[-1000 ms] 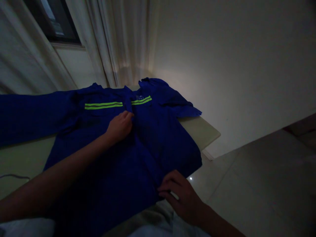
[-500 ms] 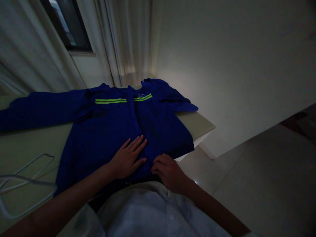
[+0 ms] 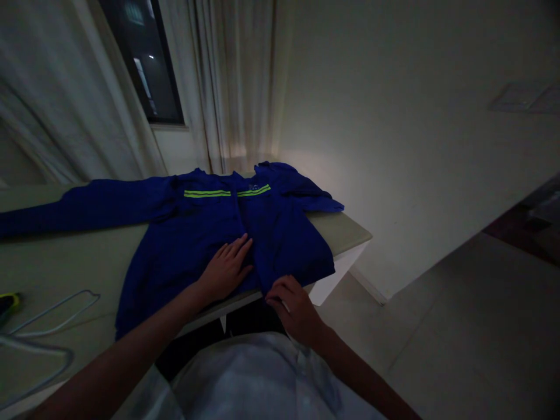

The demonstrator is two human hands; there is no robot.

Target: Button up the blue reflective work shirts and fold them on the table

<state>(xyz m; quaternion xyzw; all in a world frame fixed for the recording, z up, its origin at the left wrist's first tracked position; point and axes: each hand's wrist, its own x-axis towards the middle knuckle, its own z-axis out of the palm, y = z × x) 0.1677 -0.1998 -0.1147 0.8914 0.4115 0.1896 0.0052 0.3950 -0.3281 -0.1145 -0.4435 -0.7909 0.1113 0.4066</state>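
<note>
A blue jacket [image 3: 175, 251] is lying across the table [image 3: 347, 233], overlapping the near edge close to the right corner. The person's left hand [image 3: 224, 271] is resting flat on it, fingers extended; the right hand [image 3: 297, 306] is pinching its hem at that edge.

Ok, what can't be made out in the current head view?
All in the head view:
Lettering on the blue garment: too small.
Long sleeve's end: cut off by left edge.
Yellow-and-black object: cut off there too.
Cloth under left hand: covered by it.
Right hand's pinch on cloth: too dark.
</note>
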